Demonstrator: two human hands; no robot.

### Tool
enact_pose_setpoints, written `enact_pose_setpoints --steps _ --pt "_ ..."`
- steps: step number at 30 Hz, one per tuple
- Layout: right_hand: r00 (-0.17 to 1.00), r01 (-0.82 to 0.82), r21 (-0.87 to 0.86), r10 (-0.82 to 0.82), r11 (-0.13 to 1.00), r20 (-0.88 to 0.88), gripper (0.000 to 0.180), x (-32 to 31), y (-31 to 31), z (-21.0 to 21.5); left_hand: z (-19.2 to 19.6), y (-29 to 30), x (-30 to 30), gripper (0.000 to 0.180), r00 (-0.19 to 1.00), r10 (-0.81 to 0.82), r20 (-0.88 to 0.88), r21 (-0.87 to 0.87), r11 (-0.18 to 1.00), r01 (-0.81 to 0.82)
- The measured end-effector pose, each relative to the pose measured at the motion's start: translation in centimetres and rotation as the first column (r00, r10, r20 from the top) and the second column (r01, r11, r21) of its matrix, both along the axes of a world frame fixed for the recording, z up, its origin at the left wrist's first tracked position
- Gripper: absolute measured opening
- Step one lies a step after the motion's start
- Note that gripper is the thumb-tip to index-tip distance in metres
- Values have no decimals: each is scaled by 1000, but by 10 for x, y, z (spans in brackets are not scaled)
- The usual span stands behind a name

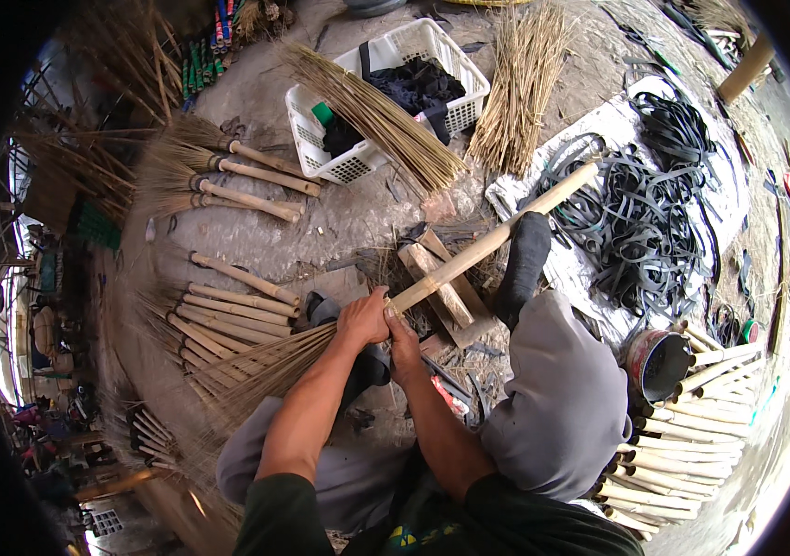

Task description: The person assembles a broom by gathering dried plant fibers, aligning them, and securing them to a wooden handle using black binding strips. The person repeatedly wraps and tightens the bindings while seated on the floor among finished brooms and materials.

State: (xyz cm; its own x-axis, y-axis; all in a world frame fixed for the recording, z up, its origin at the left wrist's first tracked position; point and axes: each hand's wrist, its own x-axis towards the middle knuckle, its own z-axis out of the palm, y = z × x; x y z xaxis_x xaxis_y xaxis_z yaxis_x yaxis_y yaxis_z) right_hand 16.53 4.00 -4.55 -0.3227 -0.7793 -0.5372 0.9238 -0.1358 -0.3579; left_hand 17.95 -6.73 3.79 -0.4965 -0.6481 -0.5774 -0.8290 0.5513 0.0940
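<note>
A broom with a pale bamboo handle (492, 243) lies slantwise across my lap, its handle pointing to the upper right. Its stiff brown bristles (260, 366) fan out to the lower left under my left forearm. My left hand (364, 318) is wrapped round the joint where bristles meet handle. Just below it, my right hand (402, 345) is closed on the same joint, thumb up against the handle's end. Farther along, the handle passes over a wooden block (436, 287) and by my dark-socked foot (526, 259). The palms hide the binding.
Several brooms (237, 310) lie at left. Ahead stands a white plastic basket (307, 139) with black strips and a bristle bundle (376, 111) across it; another bundle (520, 88) lies beside it. At right are black rubber strips (645, 222) on a white sheet, a bucket (663, 364) and bamboo handles (677, 454).
</note>
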Motion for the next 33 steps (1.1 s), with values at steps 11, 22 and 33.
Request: enact_pose_setpoints --steps 11,22,33 --pt "798 -9 33 27 999 -602 42 2 -13 94 86 -11 24 64 967 31 -253 -69 996 -50" --pt "774 -346 -460 -29 818 -633 72 35 0 253 228 56 111 71 479 39 -877 -250 815 -523" --pt "784 -500 -525 103 689 -612 72 11 0 245 231 78 114 103 538 -74 -839 -350 831 -432"
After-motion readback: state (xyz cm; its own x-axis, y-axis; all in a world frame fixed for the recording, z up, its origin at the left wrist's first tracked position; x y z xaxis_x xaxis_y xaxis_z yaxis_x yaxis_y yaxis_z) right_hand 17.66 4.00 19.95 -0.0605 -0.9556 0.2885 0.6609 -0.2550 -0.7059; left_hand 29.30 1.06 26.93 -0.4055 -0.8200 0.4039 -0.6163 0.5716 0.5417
